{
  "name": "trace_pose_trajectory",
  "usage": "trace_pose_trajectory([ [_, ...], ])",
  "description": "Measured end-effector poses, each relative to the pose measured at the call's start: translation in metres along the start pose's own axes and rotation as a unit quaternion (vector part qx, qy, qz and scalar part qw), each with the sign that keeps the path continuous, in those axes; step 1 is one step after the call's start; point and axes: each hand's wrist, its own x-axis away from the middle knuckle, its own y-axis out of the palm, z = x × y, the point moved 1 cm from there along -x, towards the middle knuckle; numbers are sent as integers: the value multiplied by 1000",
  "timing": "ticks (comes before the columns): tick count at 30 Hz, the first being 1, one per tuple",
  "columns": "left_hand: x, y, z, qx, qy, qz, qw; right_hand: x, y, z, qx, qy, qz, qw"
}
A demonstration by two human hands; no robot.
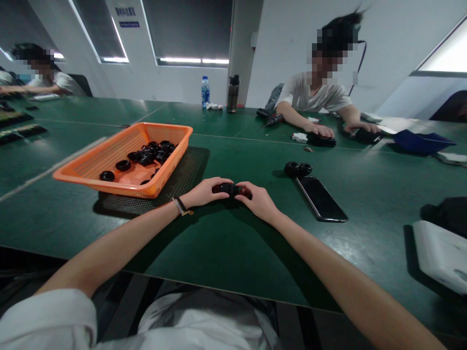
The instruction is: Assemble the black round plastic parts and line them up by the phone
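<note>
Over the green table, my left hand and my right hand are brought close together. Each has thumb and fingers closed around a glossy black round part between them, dark reddish at its ends. Whether this is one piece or two pressed together, I cannot tell. To the left of my hands is an orange plastic basket with several black ring-shaped parts in it. Right of my hands, two similar black round parts stand by the top end of a dark-screened phone.
A white device lies at the right edge. Across the green table a person works with both hands on black items, near a power drill. A water bottle and a dark flask stand at the far edge.
</note>
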Motion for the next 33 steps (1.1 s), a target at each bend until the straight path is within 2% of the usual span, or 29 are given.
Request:
trace_pose_trajectory([
  [18, -1, 3, -2, 49, -18, 10, 999, 1, 0, 2, -20, -11, 5, 1000],
  [33, 0, 6, -2, 44, -24, 13, 999, 0, 1, 3, -3, -10, 7, 1000],
])
